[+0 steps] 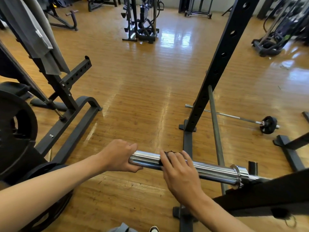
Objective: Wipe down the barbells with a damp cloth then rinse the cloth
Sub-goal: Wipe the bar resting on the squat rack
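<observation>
A chrome barbell sleeve [215,172] juts out leftward from a rack at the lower right. My left hand [119,155] grips the sleeve's free end. My right hand [179,171] wraps over the sleeve a little further in and presses a dark cloth [168,154] around it; only a scrap of the cloth shows above my fingers. A second, thinner barbell [234,116] with a small black plate lies on the floor to the right.
A black rack upright [217,64] rises just beyond the sleeve, with a grey bar leaning on it. Black weight plates [16,124] and a bench frame stand at the left. Gym machines line the far wall across the wooden floor [142,89].
</observation>
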{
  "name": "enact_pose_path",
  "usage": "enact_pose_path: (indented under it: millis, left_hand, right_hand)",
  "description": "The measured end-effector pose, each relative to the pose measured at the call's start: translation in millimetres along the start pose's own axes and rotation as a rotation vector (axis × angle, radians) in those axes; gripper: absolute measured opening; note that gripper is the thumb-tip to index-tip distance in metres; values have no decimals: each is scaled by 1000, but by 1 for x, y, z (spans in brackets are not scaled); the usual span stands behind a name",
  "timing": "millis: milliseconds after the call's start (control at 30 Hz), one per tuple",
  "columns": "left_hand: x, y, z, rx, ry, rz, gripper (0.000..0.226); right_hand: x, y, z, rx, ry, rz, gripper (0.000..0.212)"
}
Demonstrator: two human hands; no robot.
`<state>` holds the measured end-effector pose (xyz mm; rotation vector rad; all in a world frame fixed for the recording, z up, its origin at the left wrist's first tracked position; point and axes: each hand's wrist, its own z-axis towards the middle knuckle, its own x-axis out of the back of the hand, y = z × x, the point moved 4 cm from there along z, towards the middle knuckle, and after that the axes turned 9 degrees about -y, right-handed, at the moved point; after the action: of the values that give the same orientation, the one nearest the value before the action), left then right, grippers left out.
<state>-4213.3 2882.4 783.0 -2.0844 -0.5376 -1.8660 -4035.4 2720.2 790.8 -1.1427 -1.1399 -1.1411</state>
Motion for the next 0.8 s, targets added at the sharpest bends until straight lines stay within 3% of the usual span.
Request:
enact_pose_path:
  millis: [167,233,333,500,567,633,700,800]
  left_hand:
    - [-4,-2,2,-32,-20,-20,64]
    - [-3,-2,3,-26,-24,-12,64]
    - [-1,0,3,-10,-24,-2,65]
    - [3,6,3,-1,12,-29,55]
    - [6,6,1,-10,44,-85,43]
    - [8,6,-1,-12,41,-90,42]
    - [9,7,-4,-8,44,-50,48]
    - [12,6,-8,17,34,-40,64]
  right_hand:
    - [16,52,-29,-290,34,10,30]
    - [26,45,-9,-367,-97,-24,25]
    - [30,16,33,-277,-329,-6,25]
    - [16,-36,95,-308,-456,231,33]
    - [5,-62,104,-171,-407,184,32]
    - [2,-66,96,-99,-237,128,28]
    - [0,-53,71,-38,-57,99,31]
    - [-8,-29,26,3,-10,42,46]
